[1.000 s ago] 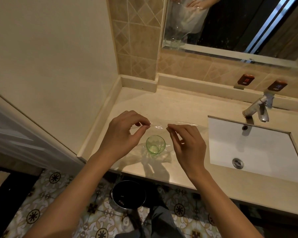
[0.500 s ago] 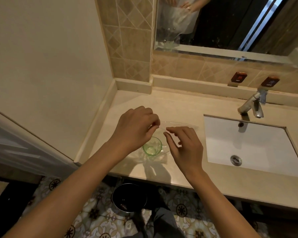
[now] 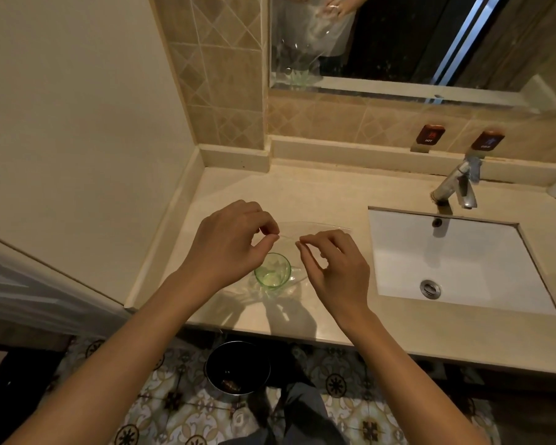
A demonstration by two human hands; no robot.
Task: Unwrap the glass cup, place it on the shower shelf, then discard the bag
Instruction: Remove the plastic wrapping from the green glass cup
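Ok, left hand (image 3: pixel 228 242) + right hand (image 3: pixel 334 268) each pinch the clear bag (image 3: pixel 315 227) mouth edges. Green glass cup (image 3: pixel 272 273) upright inside, on counter (image 3: pixel 302 194) near front edge. Risk: uneven tug tips cup, rolls off.

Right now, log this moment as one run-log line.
phase: unwrapping | left hand: pinches clear plastic bag mouth | right hand: pinches same | green glass cup: upright in bag, on beige counter
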